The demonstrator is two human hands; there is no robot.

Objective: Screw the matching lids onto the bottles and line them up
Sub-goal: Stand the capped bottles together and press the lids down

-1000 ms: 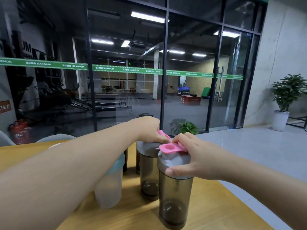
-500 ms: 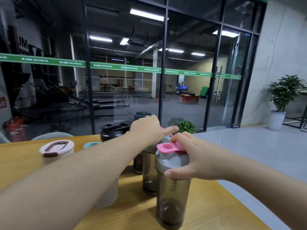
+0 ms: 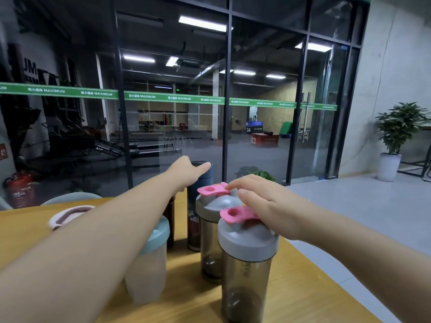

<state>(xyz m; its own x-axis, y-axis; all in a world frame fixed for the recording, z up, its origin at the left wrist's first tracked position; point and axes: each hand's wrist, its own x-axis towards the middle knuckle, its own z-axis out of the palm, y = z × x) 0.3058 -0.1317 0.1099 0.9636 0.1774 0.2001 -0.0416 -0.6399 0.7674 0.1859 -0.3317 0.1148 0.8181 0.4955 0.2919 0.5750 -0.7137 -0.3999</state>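
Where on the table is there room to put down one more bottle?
Bare wood shows on the table right of the nearest smoky bottle, toward the edge, and at far left beside the white lid. The middle is crowded with bottles standing close together.

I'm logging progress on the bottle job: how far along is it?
Done: the two smoky shakers wear grey lids, and the clear bottle a teal lid. In hand: the left hand reaches to the dark blue bottle; the right hand rests open over the shakers. Left: the line-up looks loose.
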